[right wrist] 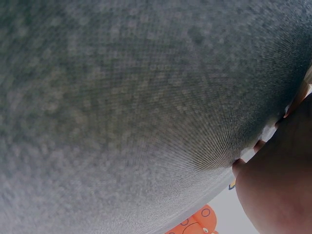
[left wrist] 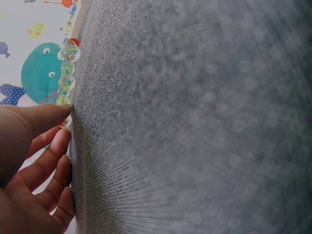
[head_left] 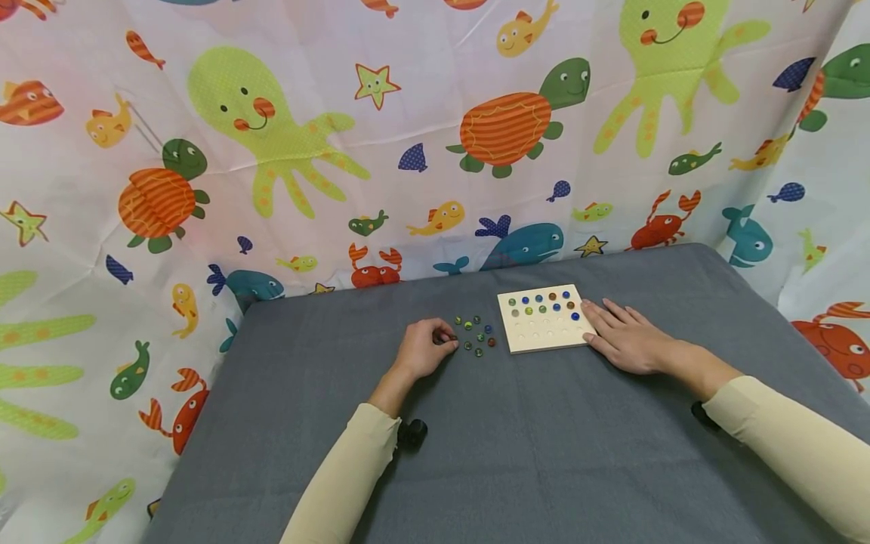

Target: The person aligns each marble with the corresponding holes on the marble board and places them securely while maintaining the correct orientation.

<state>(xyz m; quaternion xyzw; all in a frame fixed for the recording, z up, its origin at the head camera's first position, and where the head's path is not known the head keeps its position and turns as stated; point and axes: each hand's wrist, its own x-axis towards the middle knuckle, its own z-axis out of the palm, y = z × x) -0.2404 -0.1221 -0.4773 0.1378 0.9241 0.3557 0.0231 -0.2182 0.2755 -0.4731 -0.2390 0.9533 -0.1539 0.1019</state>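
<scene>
Thumb and forefinger of my left hand (head_left: 420,349) pinch a small glass marble (left wrist: 68,120), low at the tablecloth, mostly covered by the fingertips. Just right of them lies a loose cluster of marbles (head_left: 479,338), mostly greenish, with a blue and a brown one among them. A pale wooden board (head_left: 547,341) with rows of round hollows lies beyond the cluster. Marbles fill its two far rows, and one blue marble (head_left: 574,316) sits at the right end of the third. My right hand (head_left: 632,340) lies flat with straight fingers, touching the board's right edge.
A grey cloth (head_left: 489,453) covers the table. Behind it hangs a white curtain (head_left: 421,75) printed with sea animals. Dark wrist devices show under both sleeves, one beside the left cuff (head_left: 384,423).
</scene>
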